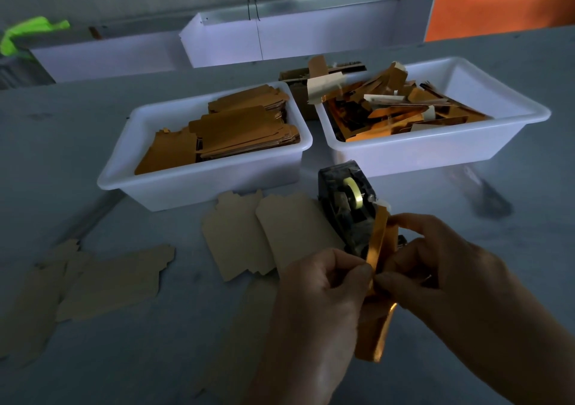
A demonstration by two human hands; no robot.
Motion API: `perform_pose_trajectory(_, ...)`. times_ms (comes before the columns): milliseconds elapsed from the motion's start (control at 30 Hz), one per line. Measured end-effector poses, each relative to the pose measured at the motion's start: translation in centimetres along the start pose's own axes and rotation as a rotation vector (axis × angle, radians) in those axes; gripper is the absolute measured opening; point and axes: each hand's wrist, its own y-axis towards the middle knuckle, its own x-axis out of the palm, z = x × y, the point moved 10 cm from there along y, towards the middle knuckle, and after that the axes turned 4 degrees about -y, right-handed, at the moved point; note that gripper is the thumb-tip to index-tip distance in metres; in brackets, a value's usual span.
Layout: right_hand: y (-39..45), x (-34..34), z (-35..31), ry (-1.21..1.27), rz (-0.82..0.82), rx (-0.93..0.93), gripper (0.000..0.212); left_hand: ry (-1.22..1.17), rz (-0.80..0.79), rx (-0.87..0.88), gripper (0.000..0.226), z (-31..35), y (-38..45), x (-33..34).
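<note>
Closest to the camera, both hands work one gold card piece [377, 333], held upright above the table [466, 218]. The left hand [323, 283] pinches its near edge between thumb and fingers. The right hand [441, 277] grips the far side, with its fingertips curled over the top.

The step in hand looks like folding the piece into a narrow sleeve and pressing the seam together. In this dim light it is hard to tell whether tape is already on it. The next move likely calls for one hand to hold the fold while the other pulls tape from the tape dispenser [345, 205] just behind.

Flat card blanks [280, 233] lie to the left of the dispenser. Beyond them, the left tub [199, 183] holds stacked blanks and the right tub [435, 144] holds folded pieces.

No brand, label or writing can be read anywhere.
</note>
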Motion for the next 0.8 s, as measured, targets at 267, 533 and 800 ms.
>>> perform_pose_trajectory(267, -0.2, 0.0, -0.5, -0.324, 0.041, 0.051, 0.054, 0.218, 0.178, 0.202, 0.019, 1.2, -1.2, 0.0)
perform_pose_trajectory(533, 1.0, 1.5, 1.4, 0.329, -0.203, 0.162, 0.028, 0.103, -0.017, 0.096, 0.015, 1.6, -0.4, -0.9)
perform_pose_trajectory(800, 9.4, 0.9, 5.7, 1.114, 0.016, 0.377, 0.012, 0.667, 0.279, 0.291, 0.042, 3.6, 2.3, -5.2)
